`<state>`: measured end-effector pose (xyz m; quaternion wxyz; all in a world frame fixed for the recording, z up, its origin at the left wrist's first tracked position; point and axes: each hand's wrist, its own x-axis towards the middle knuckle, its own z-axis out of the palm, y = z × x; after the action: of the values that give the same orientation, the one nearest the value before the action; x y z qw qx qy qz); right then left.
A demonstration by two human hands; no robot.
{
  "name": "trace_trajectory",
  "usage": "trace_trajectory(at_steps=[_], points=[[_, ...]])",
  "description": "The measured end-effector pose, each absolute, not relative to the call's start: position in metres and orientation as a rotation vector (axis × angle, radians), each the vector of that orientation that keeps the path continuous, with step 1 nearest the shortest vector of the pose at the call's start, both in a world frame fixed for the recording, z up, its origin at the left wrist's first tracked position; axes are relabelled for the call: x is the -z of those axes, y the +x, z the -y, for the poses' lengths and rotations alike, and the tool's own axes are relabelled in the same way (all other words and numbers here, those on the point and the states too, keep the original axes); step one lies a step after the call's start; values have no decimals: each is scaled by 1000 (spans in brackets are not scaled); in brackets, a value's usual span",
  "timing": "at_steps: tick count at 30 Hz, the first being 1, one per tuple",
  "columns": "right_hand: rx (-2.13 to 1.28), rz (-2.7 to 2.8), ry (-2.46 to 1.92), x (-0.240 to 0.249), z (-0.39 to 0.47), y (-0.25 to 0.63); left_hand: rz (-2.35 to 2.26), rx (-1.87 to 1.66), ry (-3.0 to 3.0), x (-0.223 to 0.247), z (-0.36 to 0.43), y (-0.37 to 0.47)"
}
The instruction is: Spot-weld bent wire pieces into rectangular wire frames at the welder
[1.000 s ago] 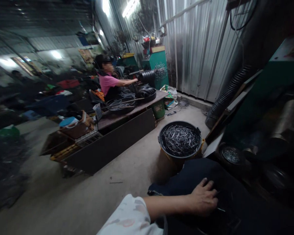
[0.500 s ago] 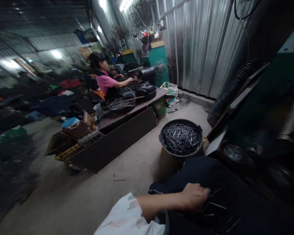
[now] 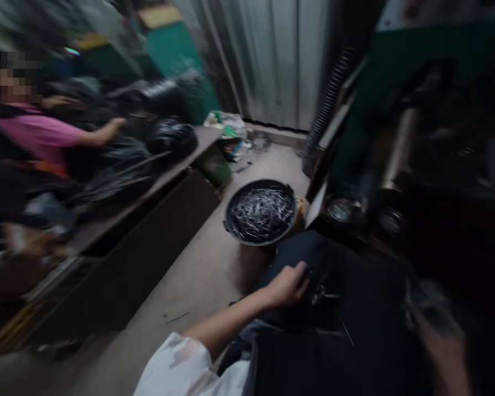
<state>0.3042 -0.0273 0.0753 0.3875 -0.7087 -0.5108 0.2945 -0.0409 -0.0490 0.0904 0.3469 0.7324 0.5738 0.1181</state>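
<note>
My left hand (image 3: 287, 284) is closed over the dark cloth (image 3: 313, 253) on my lap, its fingers curled; what they hold, if anything, is hidden. Just right of it, a few thin metal pieces (image 3: 324, 296) lie on the cloth. At the lower right, my right hand (image 3: 435, 313) is blurred by motion, close to a greyish shape I cannot make out. Ahead of my knees stands a round black basin (image 3: 230, 223) filled with many short metal rods (image 3: 264, 212).
A person in a pink shirt (image 3: 37, 132) works at a long table (image 3: 206, 137) on the left. Green machinery (image 3: 363, 115) with a metal cylinder (image 3: 400, 148) stands at the right. Two small round containers (image 3: 340, 210) sit beside it. A ribbed hose (image 3: 330, 93) runs down the wall.
The view has swung right and moved closer, so the basin and the person appear further left. My right hand has come into view. My left hand stays closed over the cloth.
</note>
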Motion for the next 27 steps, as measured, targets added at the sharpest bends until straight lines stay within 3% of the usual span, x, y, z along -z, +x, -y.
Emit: trace_trajectory(at_steps=[9, 13, 20, 27], points=[[-936, 1031, -1742, -58, 27, 306, -1361, -525, 1431, -84, 18, -67], [-983, 1052, -1709, -59, 30, 305, -1343, -348, 1605, -78, 38, -67], [-1018, 1108, -1683, -69, 26, 294, -1504, -474, 1889, -107, 32, -75], [-1356, 1584, -1234, -87, 30, 225, -1263, -390, 2008, -106, 26, -8]])
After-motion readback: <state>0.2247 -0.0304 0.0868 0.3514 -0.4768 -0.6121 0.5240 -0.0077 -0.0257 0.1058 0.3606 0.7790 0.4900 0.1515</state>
